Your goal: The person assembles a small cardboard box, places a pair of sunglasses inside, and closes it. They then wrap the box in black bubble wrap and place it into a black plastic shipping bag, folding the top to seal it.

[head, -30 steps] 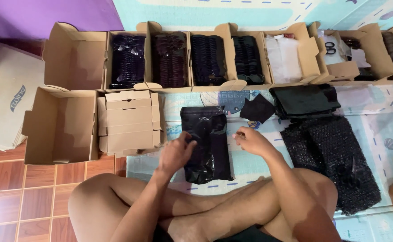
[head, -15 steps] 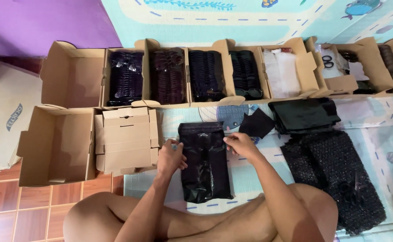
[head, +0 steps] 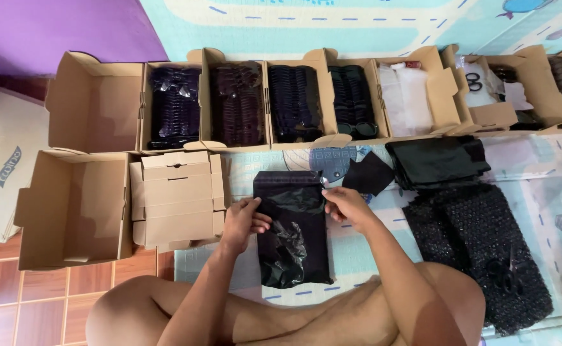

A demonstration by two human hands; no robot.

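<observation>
A black plastic bag (head: 292, 238) lies flat on the play mat in front of my crossed legs. My left hand (head: 242, 221) grips the bag's left edge near its top. My right hand (head: 345, 206) pinches the right edge at the same height, and the plastic bunches between them. A small black square pouch (head: 369, 173) lies just beyond my right hand. A stack of flat folded cardboard boxes (head: 175, 195) sits directly left of my left hand.
A row of open cardboard boxes (head: 294, 102) with dark packed items lines the far side; one holds white items (head: 406, 99). Empty open boxes (head: 73, 211) stand at left. A folded black bag pile (head: 436, 160) and black bubble wrap (head: 479, 243) lie at right.
Both hands have slid up the bag toward its top edge, and the upper part of the bag is now bunched between them. The camera view has shifted slightly.
</observation>
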